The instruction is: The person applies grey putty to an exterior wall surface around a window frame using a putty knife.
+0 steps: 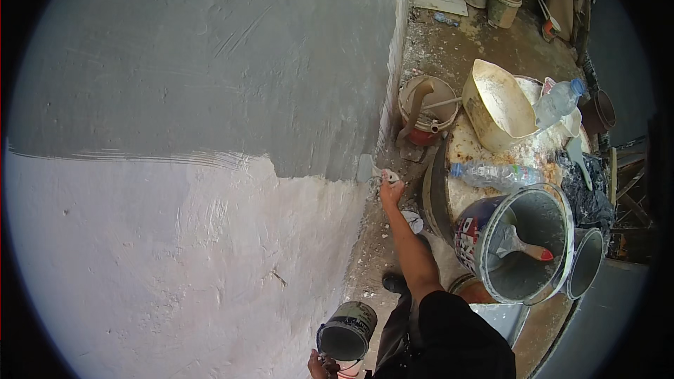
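Observation:
My right hand [391,190] grips a paintbrush [365,167] by its handle. Its grey-coated bristles press against the wall near the lower corner, where the grey paint [237,63] meets the whitish wall surface [210,252]. The grey's border is ragged, with dry brush streaks on one stretch. At the bottom of the view, my left hand [322,366] holds a small paint bucket [347,329] at its rim, tilted so that its dark, grey-stained inside shows. The paint level inside cannot be made out.
A rusty drum [447,168] stands to the right, bearing a cut plastic container [497,108], plastic bottles [495,175] and a putty knife [579,163]. Nearer is a large paint bucket [474,242] with a wide brush [518,245]. A tool-filled bucket [429,100] stands by the wall's foot.

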Tool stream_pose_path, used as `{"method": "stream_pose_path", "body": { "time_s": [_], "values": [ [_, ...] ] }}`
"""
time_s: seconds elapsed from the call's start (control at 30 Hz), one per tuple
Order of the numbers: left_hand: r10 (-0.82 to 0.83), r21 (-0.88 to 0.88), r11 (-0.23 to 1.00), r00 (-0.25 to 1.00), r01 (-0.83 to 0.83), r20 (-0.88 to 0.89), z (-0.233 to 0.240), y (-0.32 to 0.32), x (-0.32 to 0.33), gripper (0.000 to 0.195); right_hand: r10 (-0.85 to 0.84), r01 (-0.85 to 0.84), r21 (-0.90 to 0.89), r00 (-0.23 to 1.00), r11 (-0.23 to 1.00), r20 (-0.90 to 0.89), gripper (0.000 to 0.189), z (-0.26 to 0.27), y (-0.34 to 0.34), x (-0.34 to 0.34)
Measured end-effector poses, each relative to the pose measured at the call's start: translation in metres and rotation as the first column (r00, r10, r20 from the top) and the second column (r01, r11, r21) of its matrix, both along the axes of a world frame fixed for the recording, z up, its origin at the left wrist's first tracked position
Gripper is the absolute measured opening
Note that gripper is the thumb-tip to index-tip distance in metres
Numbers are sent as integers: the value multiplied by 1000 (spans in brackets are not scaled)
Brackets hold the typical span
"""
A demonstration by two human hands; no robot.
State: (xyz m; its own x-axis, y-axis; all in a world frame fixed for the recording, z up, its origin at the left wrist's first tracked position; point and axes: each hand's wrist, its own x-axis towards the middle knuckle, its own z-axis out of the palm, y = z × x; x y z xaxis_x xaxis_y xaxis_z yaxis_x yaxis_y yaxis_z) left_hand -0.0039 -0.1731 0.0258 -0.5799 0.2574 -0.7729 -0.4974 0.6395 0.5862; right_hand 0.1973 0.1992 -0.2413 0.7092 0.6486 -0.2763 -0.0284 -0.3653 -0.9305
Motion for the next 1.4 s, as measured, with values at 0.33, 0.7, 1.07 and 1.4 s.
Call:
{"method": "stream_pose_path", "body": {
  "time_s": [0.33, 0.7, 1.07, 1.4],
  "values": [
    [-28, 97, 995, 999, 29, -17, -1, 3, -7, 31, -3, 5, 72, 1000, 997, -17, 27, 17, 6, -9],
    [-115, 98, 988, 993, 116, -19, 6, -2, -8, 32, -11, -1, 107, 993, 994, 113, 27, 42, 0, -6],
    [-146, 247, 962, 985, 120, 90, 17, 26, 1, 24, 181, -9, 343, 863, 939, -472, 12, 173, -181, 17],
    [-280, 426, 869, 960, 251, 6, 30, 43, 17, 28, 873, -999, 12, 34, 33, 486, 19, 321, -275, -23]
  ]
}}
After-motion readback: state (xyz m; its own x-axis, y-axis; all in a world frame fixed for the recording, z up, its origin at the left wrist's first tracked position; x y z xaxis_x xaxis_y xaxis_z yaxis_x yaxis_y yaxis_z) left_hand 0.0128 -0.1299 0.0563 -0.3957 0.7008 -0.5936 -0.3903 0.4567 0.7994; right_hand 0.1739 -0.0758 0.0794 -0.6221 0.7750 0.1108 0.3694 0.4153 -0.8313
